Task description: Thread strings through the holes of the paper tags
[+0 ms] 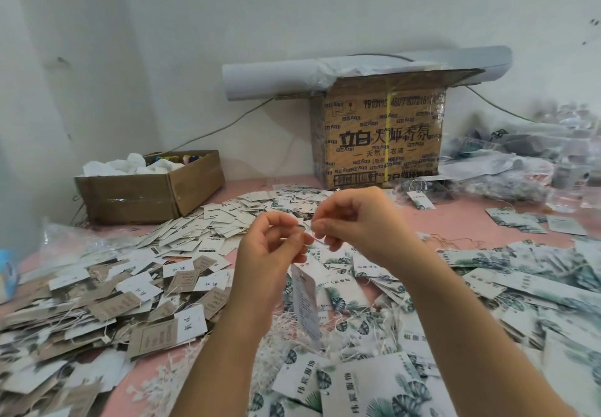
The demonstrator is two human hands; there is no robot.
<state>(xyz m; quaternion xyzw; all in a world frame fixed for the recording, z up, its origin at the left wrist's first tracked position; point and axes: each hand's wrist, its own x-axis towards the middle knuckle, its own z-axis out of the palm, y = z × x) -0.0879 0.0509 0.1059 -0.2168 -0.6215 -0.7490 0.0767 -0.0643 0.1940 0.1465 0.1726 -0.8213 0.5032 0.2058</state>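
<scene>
Bare pink bench (461, 221) only in a strip right of centre, flanked by heaps of loose tags (97, 286), and in a small patch front left. Elsewhere buried under them. Hemmed at the back by low carton (149, 195), tall carton (380, 137), plastic bags (507, 169).

Low cardboard box (146, 189) left; tall printed box (380, 137) behind, paper roll (266, 78) atop; pink table (455, 219).

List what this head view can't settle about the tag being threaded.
- Head view: hole of the hanging white paper tag, hidden behind the left hand.
- Head view: thin white string in the right hand grip, too thin and blurred to trace.
- Head view: blue packet, cut off by the left edge.
</scene>
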